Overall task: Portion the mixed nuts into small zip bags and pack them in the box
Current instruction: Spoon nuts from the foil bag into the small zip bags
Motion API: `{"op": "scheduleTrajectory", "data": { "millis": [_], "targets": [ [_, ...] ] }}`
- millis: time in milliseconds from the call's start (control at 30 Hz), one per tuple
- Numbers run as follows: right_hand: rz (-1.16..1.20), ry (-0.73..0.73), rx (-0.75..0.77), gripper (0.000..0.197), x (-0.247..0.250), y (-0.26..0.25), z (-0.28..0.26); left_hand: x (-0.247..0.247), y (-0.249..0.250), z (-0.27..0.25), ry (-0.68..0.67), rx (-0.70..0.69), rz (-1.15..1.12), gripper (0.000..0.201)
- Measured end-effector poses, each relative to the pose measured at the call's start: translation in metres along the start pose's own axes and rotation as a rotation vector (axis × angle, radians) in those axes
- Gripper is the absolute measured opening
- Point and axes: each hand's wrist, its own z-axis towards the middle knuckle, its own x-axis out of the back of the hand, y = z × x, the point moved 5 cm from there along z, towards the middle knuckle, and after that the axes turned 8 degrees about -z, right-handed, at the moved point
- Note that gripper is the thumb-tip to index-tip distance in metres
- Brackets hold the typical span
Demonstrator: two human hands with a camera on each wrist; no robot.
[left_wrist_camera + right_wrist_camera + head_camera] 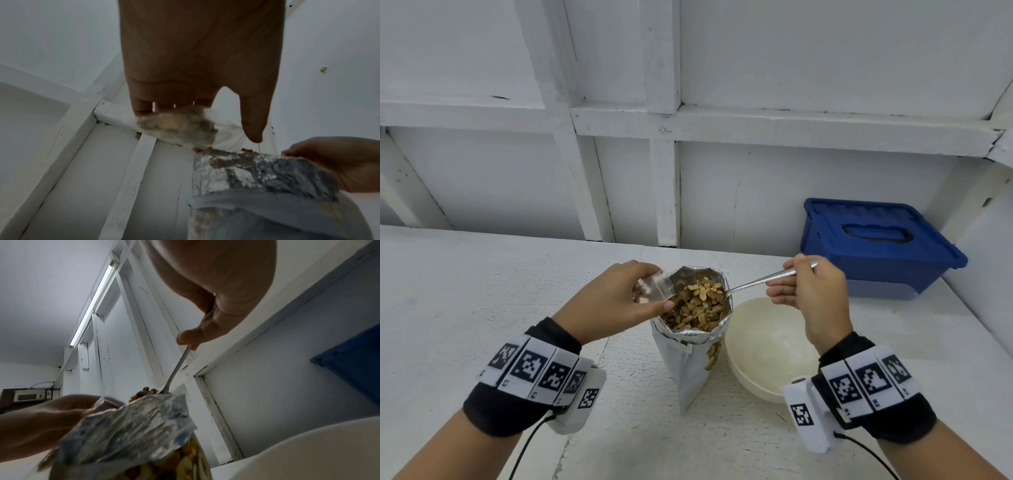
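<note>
The mixed nuts [697, 303] fill a tall foil pouch [690, 359] that stands open near the middle of the bench [482, 291]. A spoon [763, 281] dips into the nuts at the pouch's right rim, and the right hand [806, 291] grips its handle. The left hand [616, 301] pinches a small clear zip bag [654, 289] just beside the pouch's left rim; the bag already holds a few nuts. An empty cream bowl [763, 349] sits just right of the pouch, and the blue box [873, 246], lid on, stands far right against the wall.

The pouch stands free with neither hand steadying it, so a sideways drag from the spoon could tip it and scatter nuts. The bag's mouth looks narrow and limp, so a heaped spoonful may spill unless it is held over the pouch.
</note>
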Motion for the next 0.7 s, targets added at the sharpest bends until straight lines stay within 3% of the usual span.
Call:
{"op": "scheduleTrajectory", "data": {
  "millis": [300, 433, 700],
  "targets": [
    [-0.004, -0.027, 0.094, 0.024, -0.009, -0.026, 0.002, -0.007, 0.017, 0.009, -0.044, -0.039, 0.052, 0.083],
    [-0.042, -0.058, 0.124, 0.024, -0.017, -0.029, 0.0, -0.013, 0.02, 0.012, -0.038, -0.028, 0.034, 0.059],
    [-0.152, -0.12, 0.246, 0.026, -0.025, -0.046, -0.002, -0.019, 0.021, 0.012, -0.057, 0.0, -0.095, 0.081]
  ]
}}
